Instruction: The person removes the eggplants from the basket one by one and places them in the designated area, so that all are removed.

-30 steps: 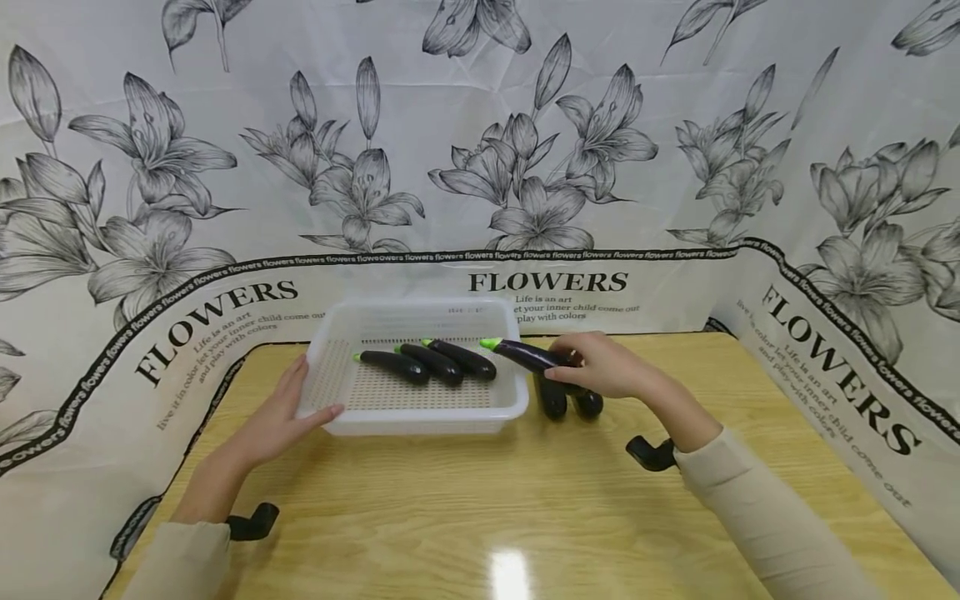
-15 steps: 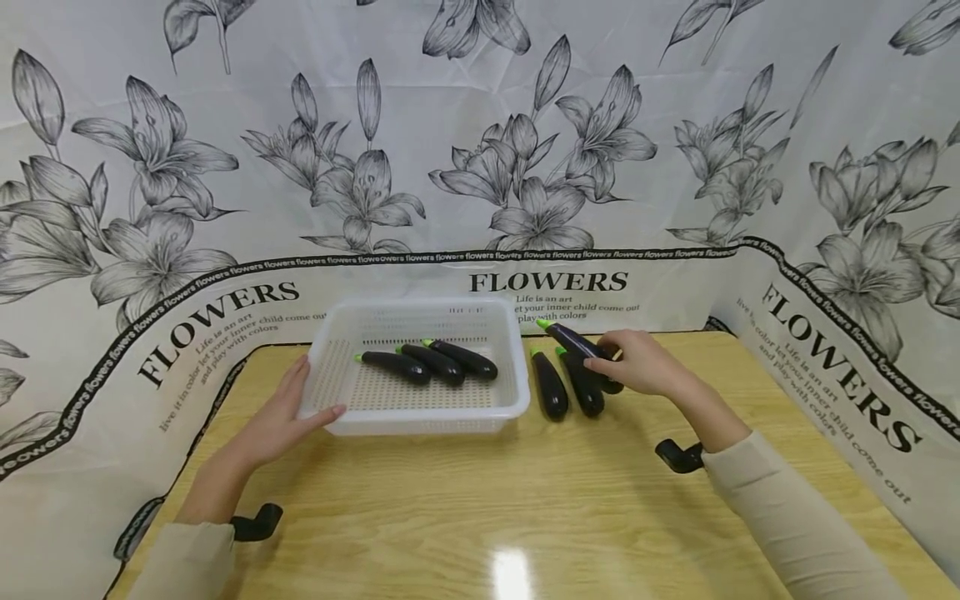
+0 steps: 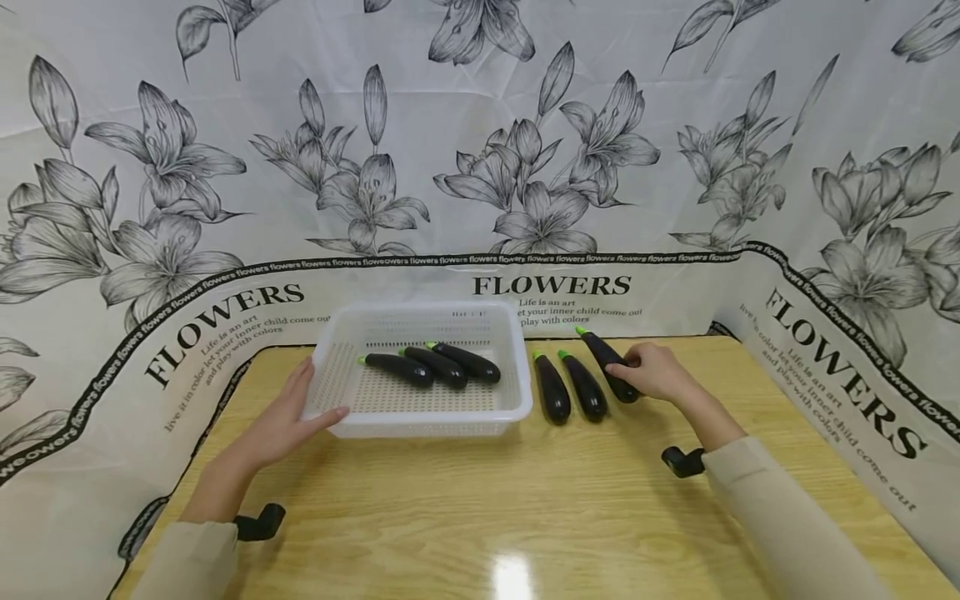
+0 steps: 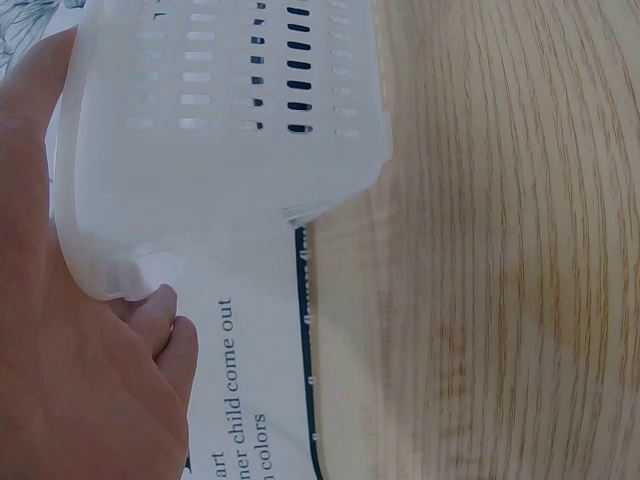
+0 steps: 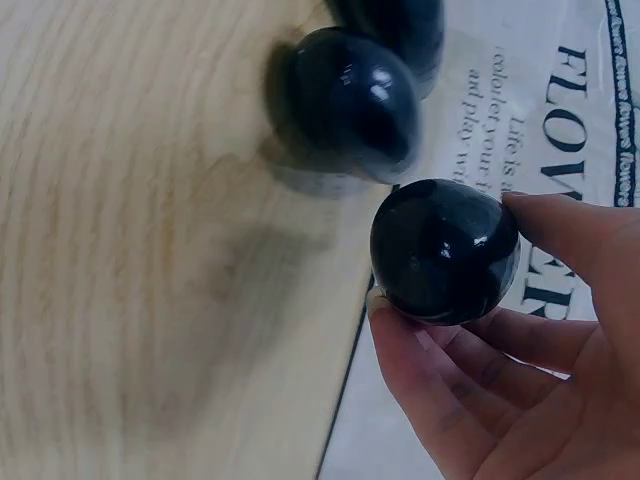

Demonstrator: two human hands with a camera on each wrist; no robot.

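Observation:
A white perforated plastic basket (image 3: 420, 419) stands at the back of the table with three dark eggplants (image 3: 451, 367) lying side by side in it. My left hand (image 3: 288, 421) grips its left end, thumb on the front rim; in the left wrist view, fingertips (image 4: 155, 318) curl under the rim. Right of the basket, my right hand (image 3: 658, 373) pinches the rounded end of an eggplant (image 3: 603, 357), its green stem pointing toward the back wall. Between thumb and fingers, the right wrist view shows that eggplant's end (image 5: 445, 250). Two more eggplants (image 3: 553, 390) lie between it and the basket.
A wooden table (image 3: 465, 508) carries everything. A white flower-printed cloth (image 3: 555, 183) hangs behind and along both sides, close to the basket's back. Black wrist devices (image 3: 261, 523) sit on both forearms.
The right hand has carried its eggplant from the basket's right rim rightward and down, beside the two eggplants on the table. My left hand keeps its grip; the basket has not moved.

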